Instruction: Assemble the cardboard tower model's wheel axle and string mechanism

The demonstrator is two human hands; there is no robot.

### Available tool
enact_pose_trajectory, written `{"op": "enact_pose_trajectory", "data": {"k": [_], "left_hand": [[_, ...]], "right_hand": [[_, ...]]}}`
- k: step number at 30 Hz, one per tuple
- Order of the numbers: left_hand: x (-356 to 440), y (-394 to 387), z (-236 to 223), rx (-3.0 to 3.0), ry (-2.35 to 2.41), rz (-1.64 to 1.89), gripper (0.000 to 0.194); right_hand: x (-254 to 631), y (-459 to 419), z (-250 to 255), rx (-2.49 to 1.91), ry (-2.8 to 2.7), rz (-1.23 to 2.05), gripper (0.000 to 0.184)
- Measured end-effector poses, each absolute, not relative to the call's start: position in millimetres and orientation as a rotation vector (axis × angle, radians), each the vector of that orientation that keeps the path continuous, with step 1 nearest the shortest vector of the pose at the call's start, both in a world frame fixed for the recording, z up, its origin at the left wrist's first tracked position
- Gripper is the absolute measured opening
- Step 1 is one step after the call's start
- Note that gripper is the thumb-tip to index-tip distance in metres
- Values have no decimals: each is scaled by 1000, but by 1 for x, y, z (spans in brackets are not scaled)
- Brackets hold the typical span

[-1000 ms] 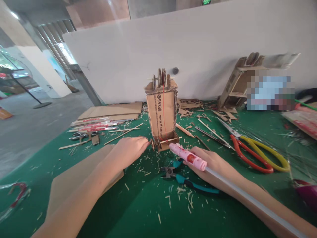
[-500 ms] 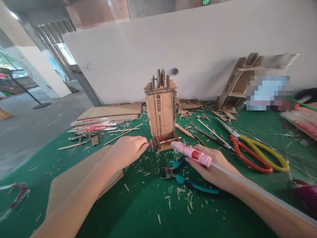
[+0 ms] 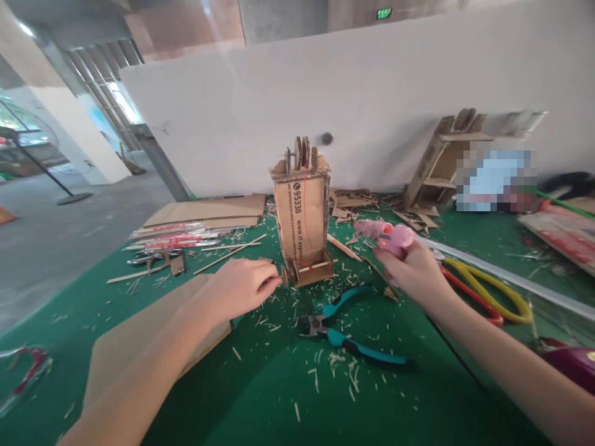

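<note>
Lifted: right hand [image 3: 418, 272] grips glue gun [image 3: 385, 236]; left hand [image 3: 242, 286] (curled) pinches wheel [image 3: 283, 275].

A pink glue gun [image 3: 388, 237] is raised right of an upright brown cardboard tower [image 3: 303, 217].

Green-covered table [image 3: 260, 402], littered with wood splinters. On it: upright cardboard box [image 3: 302, 217], teal pliers [image 3: 346, 334], red-and-yellow scissors [image 3: 483, 291], flat cardboard sheets [image 3: 209, 210], a cardboard piece [image 3: 139, 334] at left, thin wooden sticks [image 3: 227, 254], cardboard scraps [image 3: 353, 201] at rear.
</note>
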State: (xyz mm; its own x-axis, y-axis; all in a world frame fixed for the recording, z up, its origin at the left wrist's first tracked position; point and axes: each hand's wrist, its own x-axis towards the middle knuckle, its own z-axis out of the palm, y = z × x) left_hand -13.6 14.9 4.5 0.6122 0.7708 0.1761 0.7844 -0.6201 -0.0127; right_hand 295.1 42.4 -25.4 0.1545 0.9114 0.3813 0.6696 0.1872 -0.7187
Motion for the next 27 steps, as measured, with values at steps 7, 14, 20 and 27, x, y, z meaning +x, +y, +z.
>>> {"op": "enact_pose_trajectory", "data": {"k": [7, 14, 20, 27], "left_hand": [[-16, 19, -2, -2702, -1266, -242, 31], [-14, 18, 0, -2684, -1237, -252, 31], [-14, 18, 0, -2685, -1213, -271, 29], [-13, 18, -1, -2687, -1225, -244, 31]], "right_hand": [[307, 95, -26, -1895, -1607, 97, 24], [291, 109, -36, -1787, -1863, 13, 25], [291, 97, -28, -1815, -2007, -117, 34], [286, 44, 12, -2016, -2109, -276, 48]]}}
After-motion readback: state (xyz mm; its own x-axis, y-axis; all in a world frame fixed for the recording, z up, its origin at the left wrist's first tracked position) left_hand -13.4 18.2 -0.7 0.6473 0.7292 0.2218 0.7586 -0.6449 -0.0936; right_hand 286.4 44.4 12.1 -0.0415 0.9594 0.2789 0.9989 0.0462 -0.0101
